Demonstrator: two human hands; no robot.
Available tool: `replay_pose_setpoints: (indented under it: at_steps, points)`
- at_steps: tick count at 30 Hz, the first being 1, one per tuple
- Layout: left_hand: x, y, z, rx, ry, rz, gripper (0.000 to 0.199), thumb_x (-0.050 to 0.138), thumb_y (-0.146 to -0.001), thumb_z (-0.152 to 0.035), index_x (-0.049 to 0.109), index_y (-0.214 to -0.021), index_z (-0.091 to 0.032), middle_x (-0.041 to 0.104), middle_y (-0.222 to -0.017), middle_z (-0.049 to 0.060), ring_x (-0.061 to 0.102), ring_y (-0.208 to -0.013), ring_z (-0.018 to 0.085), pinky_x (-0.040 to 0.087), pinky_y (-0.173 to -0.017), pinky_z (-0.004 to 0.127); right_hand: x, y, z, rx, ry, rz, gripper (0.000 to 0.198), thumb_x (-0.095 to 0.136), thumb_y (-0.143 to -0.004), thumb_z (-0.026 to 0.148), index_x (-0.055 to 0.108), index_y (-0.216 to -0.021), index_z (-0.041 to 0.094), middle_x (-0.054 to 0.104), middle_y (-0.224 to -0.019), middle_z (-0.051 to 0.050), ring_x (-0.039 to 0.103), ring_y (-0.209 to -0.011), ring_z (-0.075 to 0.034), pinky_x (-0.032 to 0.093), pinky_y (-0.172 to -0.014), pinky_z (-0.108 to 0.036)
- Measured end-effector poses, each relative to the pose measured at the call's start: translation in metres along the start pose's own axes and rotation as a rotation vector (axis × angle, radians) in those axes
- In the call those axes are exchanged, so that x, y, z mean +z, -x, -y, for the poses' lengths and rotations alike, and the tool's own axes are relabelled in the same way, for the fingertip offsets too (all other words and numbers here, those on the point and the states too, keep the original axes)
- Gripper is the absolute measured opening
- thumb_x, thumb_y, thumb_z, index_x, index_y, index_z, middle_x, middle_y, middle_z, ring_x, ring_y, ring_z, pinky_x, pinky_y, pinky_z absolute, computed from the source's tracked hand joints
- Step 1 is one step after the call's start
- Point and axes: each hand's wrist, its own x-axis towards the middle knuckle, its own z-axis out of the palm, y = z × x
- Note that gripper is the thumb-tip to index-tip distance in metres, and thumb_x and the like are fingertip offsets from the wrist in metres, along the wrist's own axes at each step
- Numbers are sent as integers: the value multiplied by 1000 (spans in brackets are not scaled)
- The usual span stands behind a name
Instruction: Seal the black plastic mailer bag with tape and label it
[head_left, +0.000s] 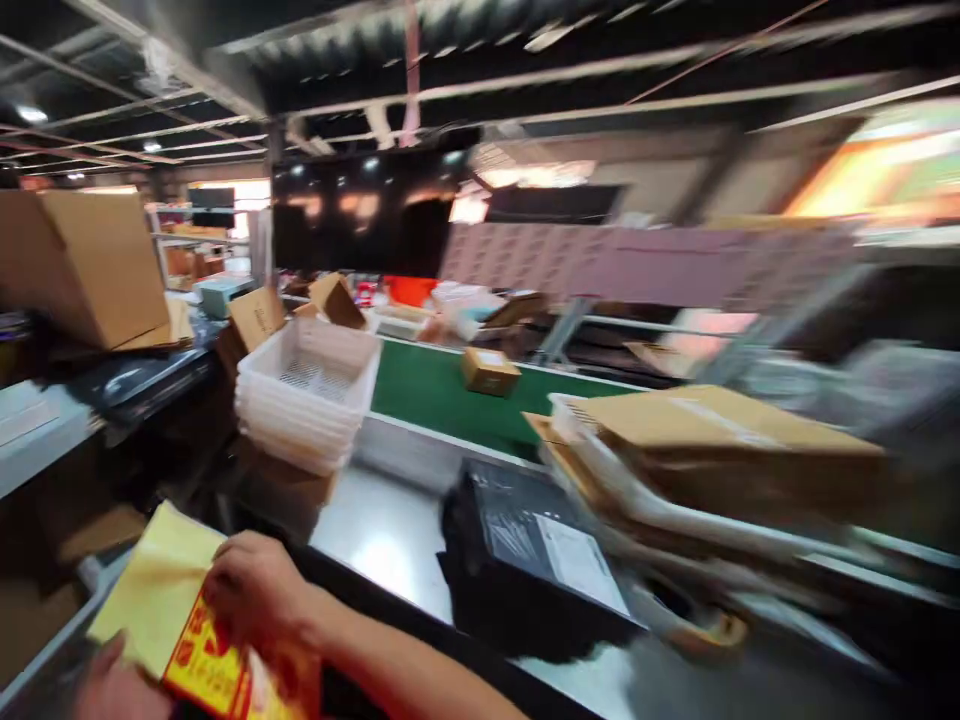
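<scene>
Lower left of frame: right hand (255,590) closed over a yellow padded envelope (161,585), left hand (112,690) under its lower edge, grip unclear. Step looks like handling the envelope; next move likely needs firm two-handed support.

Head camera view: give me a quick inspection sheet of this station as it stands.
Surface: steel counter beside green conveyor belt.
Job's things: yellow-and-red packet, held by both hands.
Clutter: stacked white baskets, black bagged parcel, flattened cardboard, small box on the belt.
Grippers: right hand on top of the packet; left hand under its lower edge.
Cables: nothing seen.
Surroundings: large carton on the left, blurred warehouse shelving.
</scene>
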Motion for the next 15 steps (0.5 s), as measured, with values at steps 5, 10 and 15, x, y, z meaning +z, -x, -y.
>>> replay_pose_setpoints:
  at_steps: [5, 10, 15]
  points:
    - [1, 32, -13, 25, 282, -14, 47, 59, -88, -38, 74, -130, -23, 83, -117, 12, 62, -139, 37, 42, -122, 60, -24, -9, -6, -119, -342, 76, 18, 62, -103, 34, 75, -108, 22, 81, -102, -7, 75, -93, -18, 62, -83, -28]
    - [9, 33, -6, 19, 359, 158, 38, 56, -101, -40, 77, -126, -21, 82, -120, 13, 65, -136, 35, 43, -122, 59, -25, -7, 3, -20, -288, 83, 18, 61, -103, 31, 75, -109, 23, 79, -105, -9, 76, -93, -20, 63, -82, -30]
    - [8, 44, -6, 24, 407, 210, 40, 58, -100, -41, 77, -131, -23, 83, -117, 12, 67, -135, 36, 43, -122, 60, -18, -8, 5, -23, -273, 110, 18, 63, -102, 31, 78, -107, 24, 79, -104, -8, 77, -93, -20, 64, -80, -30]
